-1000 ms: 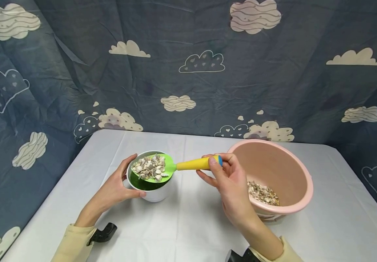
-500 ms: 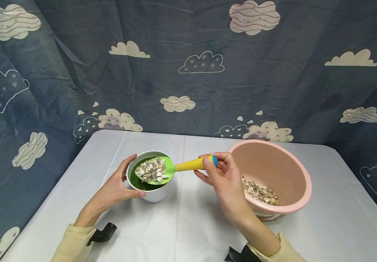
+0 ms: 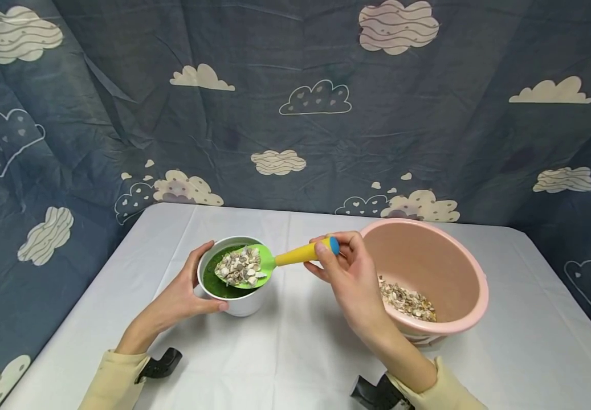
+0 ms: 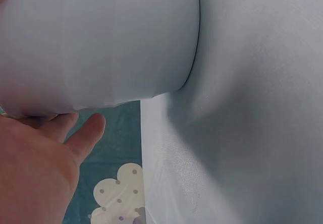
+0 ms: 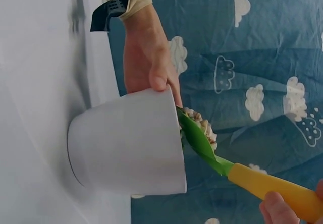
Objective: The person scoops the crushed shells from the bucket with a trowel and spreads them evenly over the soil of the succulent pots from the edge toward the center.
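My left hand (image 3: 179, 293) grips a white pot (image 3: 244, 307) near its rim, thumb on the near side and fingers round the far side. The pot stands upright on the table, and its inside looks green. In my right hand (image 3: 354, 279) is a toy trowel, held by its yellow handle (image 3: 295, 255) with a blue end. Its green blade (image 5: 197, 138) lies over the pot's mouth, tilted down into it in the right wrist view. A heap of small shell pieces (image 3: 239, 266) sits on the blade. The left wrist view shows the pot's side (image 4: 101, 42) up close.
A pink tub (image 3: 472, 285) stands at the right, behind my right forearm, with more shell pieces (image 3: 408, 302) on its bottom. White cloth (image 3: 295, 364) covers the table. A dark curtain with clouds (image 3: 254, 125) hangs behind it.
The right hand has shifted slightly left and its end of the handle has risen. The blade has slid a little right and tips further into the pot. The left hand stays still.
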{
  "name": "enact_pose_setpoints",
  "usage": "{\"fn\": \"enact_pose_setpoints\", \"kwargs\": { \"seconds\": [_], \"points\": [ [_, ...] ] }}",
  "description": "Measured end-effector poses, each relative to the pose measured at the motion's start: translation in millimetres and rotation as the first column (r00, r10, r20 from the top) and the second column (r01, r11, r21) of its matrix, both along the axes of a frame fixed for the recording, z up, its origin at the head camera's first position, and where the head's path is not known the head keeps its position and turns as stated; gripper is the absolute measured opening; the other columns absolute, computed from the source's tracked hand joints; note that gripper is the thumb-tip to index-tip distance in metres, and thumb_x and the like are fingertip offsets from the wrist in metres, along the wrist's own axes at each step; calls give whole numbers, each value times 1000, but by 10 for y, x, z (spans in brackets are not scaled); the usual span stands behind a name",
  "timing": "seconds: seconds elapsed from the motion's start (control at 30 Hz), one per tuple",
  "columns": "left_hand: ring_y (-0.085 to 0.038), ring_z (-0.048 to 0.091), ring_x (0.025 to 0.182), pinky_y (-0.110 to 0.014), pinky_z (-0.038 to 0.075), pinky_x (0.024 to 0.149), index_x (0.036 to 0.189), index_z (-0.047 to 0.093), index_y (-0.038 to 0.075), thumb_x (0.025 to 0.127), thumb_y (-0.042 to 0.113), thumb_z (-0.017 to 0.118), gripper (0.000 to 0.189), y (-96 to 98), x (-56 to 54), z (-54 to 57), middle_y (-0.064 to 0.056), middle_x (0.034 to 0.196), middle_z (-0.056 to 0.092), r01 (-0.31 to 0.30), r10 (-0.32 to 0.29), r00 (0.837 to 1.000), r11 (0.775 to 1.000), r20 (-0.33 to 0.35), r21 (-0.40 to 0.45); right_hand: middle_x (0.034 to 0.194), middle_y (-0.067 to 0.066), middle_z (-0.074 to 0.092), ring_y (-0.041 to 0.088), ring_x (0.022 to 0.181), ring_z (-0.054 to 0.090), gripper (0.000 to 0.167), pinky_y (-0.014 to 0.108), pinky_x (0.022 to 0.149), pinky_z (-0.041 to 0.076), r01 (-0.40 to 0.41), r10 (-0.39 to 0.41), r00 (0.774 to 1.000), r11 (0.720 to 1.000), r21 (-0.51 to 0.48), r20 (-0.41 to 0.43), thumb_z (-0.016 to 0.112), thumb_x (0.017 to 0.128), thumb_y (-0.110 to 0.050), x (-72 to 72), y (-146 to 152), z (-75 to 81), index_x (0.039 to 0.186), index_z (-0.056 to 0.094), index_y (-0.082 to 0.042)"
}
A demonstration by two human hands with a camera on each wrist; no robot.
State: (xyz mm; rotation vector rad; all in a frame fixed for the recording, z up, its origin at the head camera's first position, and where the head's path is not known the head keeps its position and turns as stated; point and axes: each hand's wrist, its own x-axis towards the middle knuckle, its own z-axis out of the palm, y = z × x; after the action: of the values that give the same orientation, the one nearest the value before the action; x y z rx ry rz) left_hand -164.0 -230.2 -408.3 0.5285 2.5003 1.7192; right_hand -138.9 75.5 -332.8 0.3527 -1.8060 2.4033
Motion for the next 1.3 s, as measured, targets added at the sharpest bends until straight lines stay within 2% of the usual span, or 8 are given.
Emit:
{"fn": "enact_pose_setpoints", "kwargs": {
  "seconds": [0.17, 0.23, 0.33, 0.47, 0.7, 1.0, 1.3],
  "points": [
    [-33, 38, 133, -34, 33, 108, 155, 15, 9, 68, 10, 91, 116, 3, 3, -8, -16, 149, 33, -15, 15, 1000, 1000, 3, -2, 118, 25, 54, 32, 109, 61, 26, 42, 87, 55, -6, 6, 1000, 1000, 11, -2, 57, 99, -3, -29, 8, 19, 117, 42, 7],
    [-33, 39, 132, -31, 35, 106, 155, 15, 9, 68, 11, 91, 116, 13, 7, -12, -16, 149, 33, -27, 27, 1000, 1000, 5, -13, 118, 25, 54, 32, 109, 61, 26, 42, 87, 55, -9, 9, 1000, 1000, 17, 0, 57, 99, -3, -37, 9, 22, 117, 42, 7],
    [-33, 41, 130, -41, 36, 106, 155, 14, 9, 67, 14, 92, 118, 33, 17, -16, -16, 149, 34, -46, 46, 999, 998, -3, -36, 118, 25, 54, 32, 108, 61, 26, 42, 86, 55, -13, 13, 1000, 1000, 27, -3, 58, 99, -4, -48, 9, 25, 117, 42, 6],
    [-34, 39, 130, -56, 32, 106, 156, 13, 8, 67, 14, 92, 118, 55, 33, -16, -17, 148, 33, -56, 56, 998, 998, -2, -37, 118, 25, 55, 32, 108, 61, 27, 41, 86, 55, -13, 14, 1000, 999, 43, -16, 58, 98, -4, -64, 8, 31, 118, 43, 6],
    [-35, 36, 133, -57, 29, 108, 156, 12, 9, 67, 13, 92, 119, 62, 48, -11, -18, 150, 31, -56, 57, 998, 998, 18, -31, 117, 24, 57, 31, 107, 62, 27, 41, 85, 56, -6, 8, 1000, 998, 62, -28, 60, 98, -5, -97, -6, 52, 117, 44, 5],
    [-35, 39, 131, -58, 30, 106, 157, 13, 13, 68, 15, 91, 118, 26, 66, -2, -17, 150, 32, -42, 42, 999, 998, -2, -52, 116, 27, 58, 28, 105, 63, 24, 40, 85, 56, 12, -10, 1000, 998, 65, -21, 57, 99, -4, -138, -43, 91, 118, 45, 5],
    [-41, 30, 139, -59, 20, 113, 156, 12, 7, 70, 7, 88, 115, -4, 51, -22, -21, 152, 28, 11, -11, 1000, 999, -1, 40, 114, 24, 59, 27, 104, 64, 24, 38, 85, 56, 27, -26, 1000, 996, 82, -11, 58, 99, -3, -171, -59, 110, 117, 46, 5]
  ]
}}
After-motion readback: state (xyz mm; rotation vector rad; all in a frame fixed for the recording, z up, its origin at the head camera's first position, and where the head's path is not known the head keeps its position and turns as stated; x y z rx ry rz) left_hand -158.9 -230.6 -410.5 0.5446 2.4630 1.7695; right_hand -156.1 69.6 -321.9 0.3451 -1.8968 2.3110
